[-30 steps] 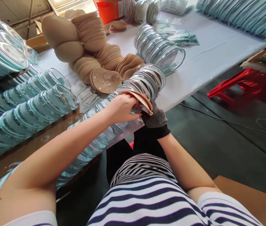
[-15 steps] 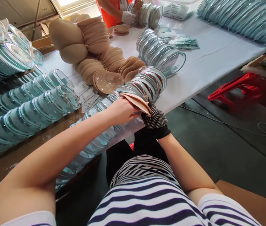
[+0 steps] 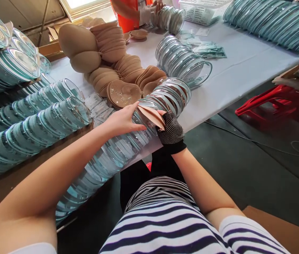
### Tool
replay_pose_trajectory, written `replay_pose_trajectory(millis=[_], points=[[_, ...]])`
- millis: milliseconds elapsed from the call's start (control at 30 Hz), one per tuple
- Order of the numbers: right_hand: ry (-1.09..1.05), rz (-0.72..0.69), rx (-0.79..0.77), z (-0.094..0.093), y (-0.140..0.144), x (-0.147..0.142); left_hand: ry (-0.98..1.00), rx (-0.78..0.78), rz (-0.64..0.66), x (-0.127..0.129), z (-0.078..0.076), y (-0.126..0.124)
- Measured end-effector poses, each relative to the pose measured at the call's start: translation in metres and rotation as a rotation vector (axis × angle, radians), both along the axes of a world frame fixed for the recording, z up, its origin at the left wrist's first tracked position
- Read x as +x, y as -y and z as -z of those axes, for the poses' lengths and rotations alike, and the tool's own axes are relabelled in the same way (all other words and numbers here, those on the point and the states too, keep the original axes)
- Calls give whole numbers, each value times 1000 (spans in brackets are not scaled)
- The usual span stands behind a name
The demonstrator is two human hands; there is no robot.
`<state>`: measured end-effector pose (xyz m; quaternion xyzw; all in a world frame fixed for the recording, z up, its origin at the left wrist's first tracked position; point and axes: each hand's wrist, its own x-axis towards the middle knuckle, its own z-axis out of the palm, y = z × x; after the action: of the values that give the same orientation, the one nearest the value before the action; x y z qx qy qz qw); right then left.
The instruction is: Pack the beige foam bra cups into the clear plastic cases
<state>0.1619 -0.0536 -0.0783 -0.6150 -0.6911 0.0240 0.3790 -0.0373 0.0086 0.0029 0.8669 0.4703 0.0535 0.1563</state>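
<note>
White table (image 3: 234, 81), bra cups (image 3: 111, 42) stacked far left.
Right hand (image 3: 172, 128) pinches a folded bra (image 3: 151, 117), seemingly keeping its halves together; left hand (image 3: 121, 120), fingers wide.

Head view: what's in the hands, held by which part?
Folded beige bra cups, held by the gloved right hand at their lower-right end in frame. The left hand is open by the upper-left end; contact there can't be told.
</note>
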Motion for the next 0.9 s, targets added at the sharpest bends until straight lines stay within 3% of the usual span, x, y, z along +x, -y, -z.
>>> replay_pose_trajectory(millis=[133, 300, 367, 500, 600, 900], points=[[95, -13, -135, -13, -5, -1, -18, -21, -17, 1, -4, 3], [179, -64, -233, -38, 15, 18, 2, 5, 19, -1, -2, 3], [182, -28, -213, -35, 17, 21, -8, 2, 27, -1, -2, 2], [180, -3, -89, -9, 9, 14, -42, -16, 24, 0, -5, 3], [190, -15, -94, 5, 5, 11, -37, -29, 24, 0, -6, 3], [216, 58, -263, 5, 2, 4, -22, -29, 69, 0, -9, 6]])
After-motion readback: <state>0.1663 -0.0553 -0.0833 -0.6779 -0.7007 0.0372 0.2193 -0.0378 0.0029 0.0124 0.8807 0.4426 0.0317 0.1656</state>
